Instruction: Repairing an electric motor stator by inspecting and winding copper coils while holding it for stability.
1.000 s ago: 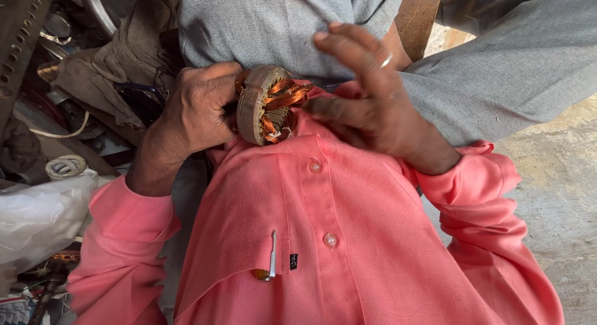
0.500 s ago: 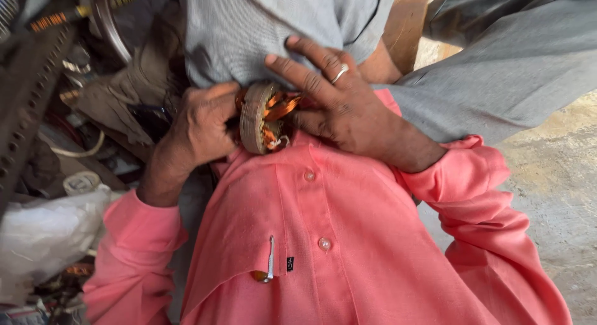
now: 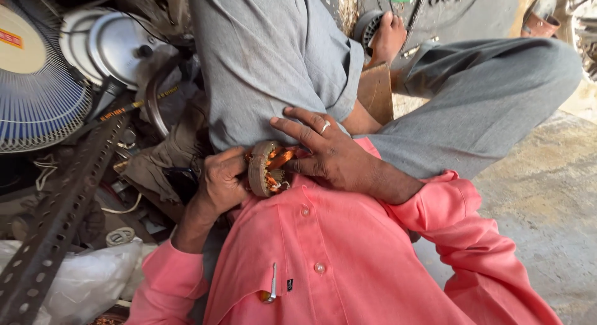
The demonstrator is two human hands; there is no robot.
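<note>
A round motor stator (image 3: 263, 169) with orange copper windings sits against my lap, just above my pink shirt. My left hand (image 3: 222, 182) grips its left side, fingers curled around the rim. My right hand (image 3: 326, 153), wearing a ring, rests on its right side with the fingers spread over the windings and my grey trouser leg (image 3: 267, 57). I cannot tell whether the right hand grips the stator or only touches it. My bare foot (image 3: 387, 37) shows at the top.
A fan grille (image 3: 37, 88) and a round metal motor cover (image 3: 109, 48) lie at upper left. A perforated metal angle bar (image 3: 62, 219) runs diagonally at left over a white plastic bag (image 3: 81, 281). Concrete floor (image 3: 547, 194) lies at right.
The view has tilted up, showing more of my legs and the clutter. My right hand has come down from a raised, open pose onto the stator's windings. My left hand keeps its hold.
</note>
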